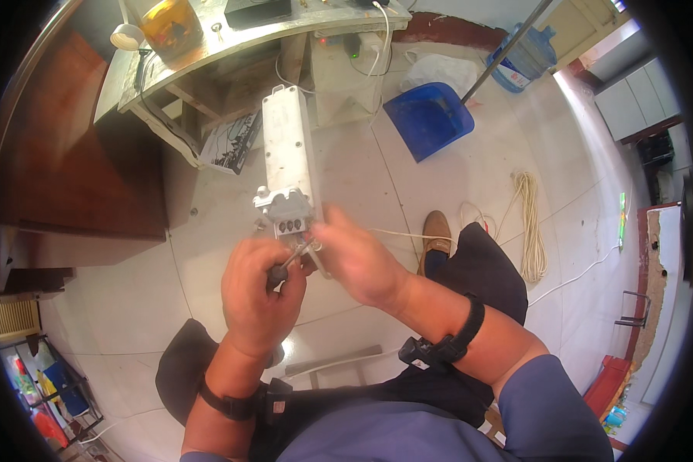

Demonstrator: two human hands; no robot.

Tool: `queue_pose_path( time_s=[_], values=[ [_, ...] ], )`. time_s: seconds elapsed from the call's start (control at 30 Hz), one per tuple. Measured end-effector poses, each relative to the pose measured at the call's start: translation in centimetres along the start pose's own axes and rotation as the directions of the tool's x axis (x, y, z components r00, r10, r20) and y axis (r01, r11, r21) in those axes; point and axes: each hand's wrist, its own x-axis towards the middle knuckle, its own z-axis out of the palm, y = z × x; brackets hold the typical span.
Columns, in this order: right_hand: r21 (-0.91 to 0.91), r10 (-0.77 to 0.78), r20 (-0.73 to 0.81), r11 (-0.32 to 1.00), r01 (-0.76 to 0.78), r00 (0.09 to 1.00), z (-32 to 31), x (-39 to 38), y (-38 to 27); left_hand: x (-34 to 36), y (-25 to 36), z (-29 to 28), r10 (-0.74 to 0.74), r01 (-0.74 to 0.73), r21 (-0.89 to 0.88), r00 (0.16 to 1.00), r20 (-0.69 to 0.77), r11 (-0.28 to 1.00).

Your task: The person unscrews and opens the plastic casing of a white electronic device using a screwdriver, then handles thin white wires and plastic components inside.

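A long white plastic electrical box (286, 146) stretches away from me in the middle of the view. Three dark round openings show in its near end, below a raised white flap (285, 204). My left hand (258, 289) is closed around the dark handle of a screwdriver (291, 262), whose thin shaft points up and right at the box's near end. Across from it, my right hand (354, 258) is slightly blurred, its fingers curled in against the box's right side. What those fingers pinch is hidden. A thin pale cable (396, 233) runs out to the right behind this hand.
A worn pale desk (362, 25) stands ahead, with a brown wooden cabinet (77, 154) on the left. A blue dustpan (430, 119), a water jug (527, 58) and a coil of cream cable (527, 231) are on the tiled floor to the right. My shoe (436, 229) is beside the cable.
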Motion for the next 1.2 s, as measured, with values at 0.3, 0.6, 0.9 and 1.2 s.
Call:
queue_pose_path(
  time_s=[0.3, 0.6, 0.9, 1.2],
  values=[
    [-0.244, 0.039, 0.068, 0.97, -0.022, 0.997, 0.6, -0.6, -1.5, -0.3, 0.0, -0.2, 0.01, -0.01, 0.03, 1.0, -0.012, 1.0],
    [-0.367, 0.018, 0.078, 0.93, 0.012, 0.997, 0.2, -0.4, -1.4, -0.6, 0.6, -0.5, -0.23, 0.235, -0.133, 0.972, 0.056, 0.963],
    [-0.33, 0.037, 0.097, 0.944, -0.003, 0.995, 0.4, -0.5, -1.6, -0.8, 0.3, -0.9, -0.379, 0.403, -0.337, 0.915, 0.136, 0.851],
    [-0.385, 0.014, 0.115, 0.922, 0.032, 0.993, 0.5, -0.4, -1.4, -0.3, 0.3, -1.2, -0.197, 0.203, -0.17, 0.979, 0.055, 0.964]
  ],
)
